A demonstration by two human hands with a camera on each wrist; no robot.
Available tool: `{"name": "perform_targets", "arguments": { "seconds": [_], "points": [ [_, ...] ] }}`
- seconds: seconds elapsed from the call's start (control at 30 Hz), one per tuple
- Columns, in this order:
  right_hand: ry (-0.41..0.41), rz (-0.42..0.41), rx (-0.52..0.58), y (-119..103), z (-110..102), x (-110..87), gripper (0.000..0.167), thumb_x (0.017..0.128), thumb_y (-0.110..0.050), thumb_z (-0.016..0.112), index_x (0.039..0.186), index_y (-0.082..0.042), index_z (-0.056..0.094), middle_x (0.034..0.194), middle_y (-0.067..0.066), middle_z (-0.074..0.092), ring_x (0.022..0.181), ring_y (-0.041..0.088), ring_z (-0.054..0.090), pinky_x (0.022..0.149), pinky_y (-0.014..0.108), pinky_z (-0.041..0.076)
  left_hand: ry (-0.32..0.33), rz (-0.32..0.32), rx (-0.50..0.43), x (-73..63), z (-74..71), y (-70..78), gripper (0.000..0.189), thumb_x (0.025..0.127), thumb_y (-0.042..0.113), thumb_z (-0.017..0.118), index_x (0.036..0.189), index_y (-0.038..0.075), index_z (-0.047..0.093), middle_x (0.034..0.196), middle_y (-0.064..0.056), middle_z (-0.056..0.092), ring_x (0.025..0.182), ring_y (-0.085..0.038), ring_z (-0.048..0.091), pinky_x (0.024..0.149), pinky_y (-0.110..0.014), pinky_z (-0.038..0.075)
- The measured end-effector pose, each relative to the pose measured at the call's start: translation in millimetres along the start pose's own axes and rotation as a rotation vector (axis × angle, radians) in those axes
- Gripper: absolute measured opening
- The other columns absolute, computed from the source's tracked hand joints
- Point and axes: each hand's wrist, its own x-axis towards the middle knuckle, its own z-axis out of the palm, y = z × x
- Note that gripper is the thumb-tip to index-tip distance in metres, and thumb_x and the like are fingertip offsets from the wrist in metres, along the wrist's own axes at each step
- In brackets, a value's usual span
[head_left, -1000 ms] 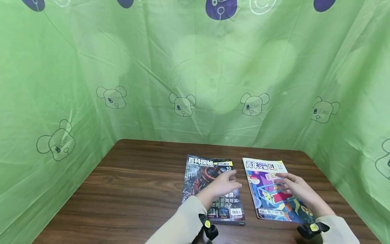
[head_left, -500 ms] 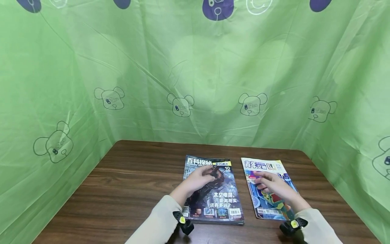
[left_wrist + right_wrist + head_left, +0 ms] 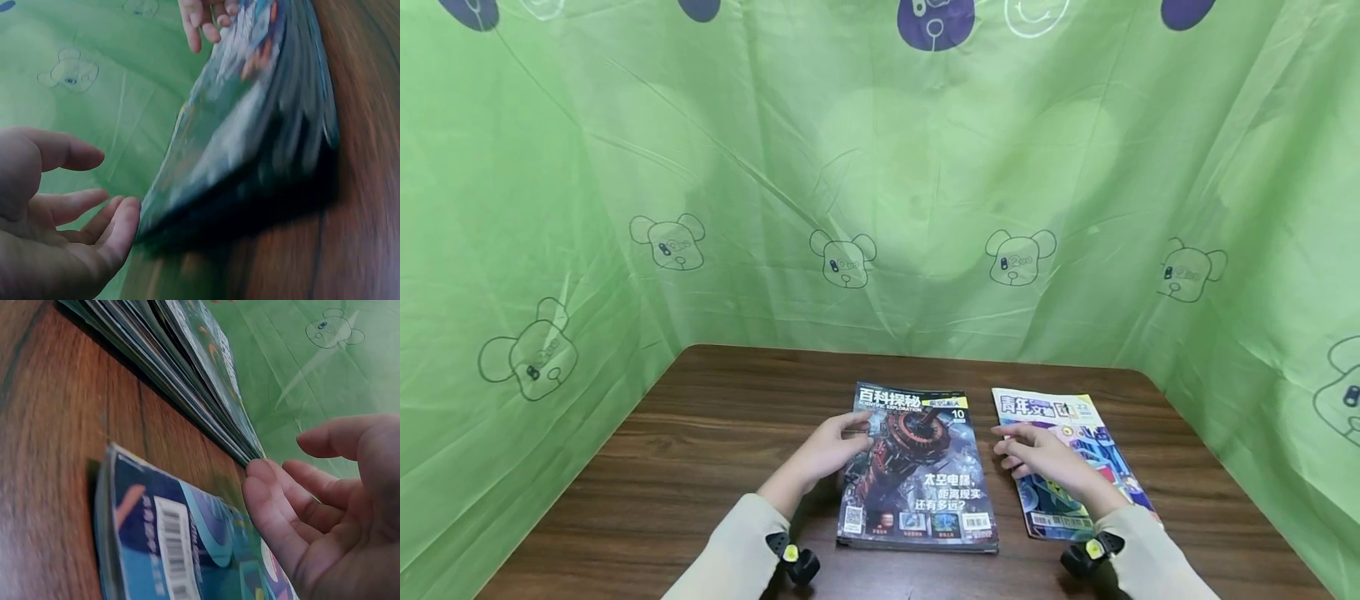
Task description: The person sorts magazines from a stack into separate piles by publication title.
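Observation:
A stack of magazines (image 3: 917, 467) with a dark cover lies face up near the table's middle; its layered edges show in the left wrist view. To its right is a second, purple and blue magazine pile (image 3: 1120, 454), slightly turned. My left hand (image 3: 823, 454) is at the dark stack's left edge, fingers loosely bent and holding nothing. In the left wrist view its fingertips (image 3: 130, 212) appear close to the stack; contact is unclear. My right hand (image 3: 1048, 458) hovers over the colourful pile's left side, fingertips towards the gap between the piles, also holding nothing.
The brown wooden table (image 3: 700, 450) extends left of the magazines and behind them. A green curtain (image 3: 925, 317) with bear drawings surrounds its back and sides. Each wrist wears a black camera; the left wrist camera (image 3: 801, 567) is just left of the dark stack's front corner.
My left hand has moved left, from above the dark cover to that stack's left edge. My right hand has also shifted left across the colourful magazine. Both piles stay where they were.

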Motion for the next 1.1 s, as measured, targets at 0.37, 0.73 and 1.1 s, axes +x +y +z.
{"name": "perform_targets", "arguments": {
  "seconds": [0.37, 0.73, 1.1],
  "points": [
    [-0.04, 0.037, 0.005, -1.3, 14.7, 5.7, 0.057, 0.102, -0.021, 0.058, 0.142, 0.016, 0.041, 0.111, 0.021, 0.067, 0.089, 0.03, 0.068, 0.075, 0.04, 0.061, 0.047, -0.09, -0.032, -14.4, -21.9, -18.6, 0.052, 0.092, 0.004, 0.062, 0.138, -0.016, 0.048, 0.118, -0.02, 0.064, 0.103, -0.024, 0.063, 0.087, -0.04, 0.058],
    [-0.087, 0.043, 0.02, -3.5, 21.3, 8.4, 0.058, 0.102, -0.019, 0.057, 0.14, 0.02, 0.037, 0.097, 0.016, 0.064, 0.078, 0.027, 0.068, 0.069, 0.042, 0.062, 0.002, -0.111, -0.046, -19.7, -23.4, -21.9, 0.044, 0.094, 0.007, 0.06, 0.133, -0.014, 0.055, 0.109, -0.015, 0.069, 0.096, -0.024, 0.067, 0.084, -0.041, 0.059],
    [-0.105, 0.071, 0.044, -1.4, 26.6, 11.0, 0.057, 0.102, -0.019, 0.057, 0.139, 0.02, 0.038, 0.092, 0.014, 0.064, 0.071, 0.021, 0.067, 0.064, 0.038, 0.062, -0.024, -0.089, -0.095, -18.8, -23.6, -22.4, 0.046, 0.095, 0.007, 0.061, 0.134, -0.016, 0.052, 0.112, -0.017, 0.067, 0.098, -0.024, 0.066, 0.084, -0.04, 0.059]
  ]
}}
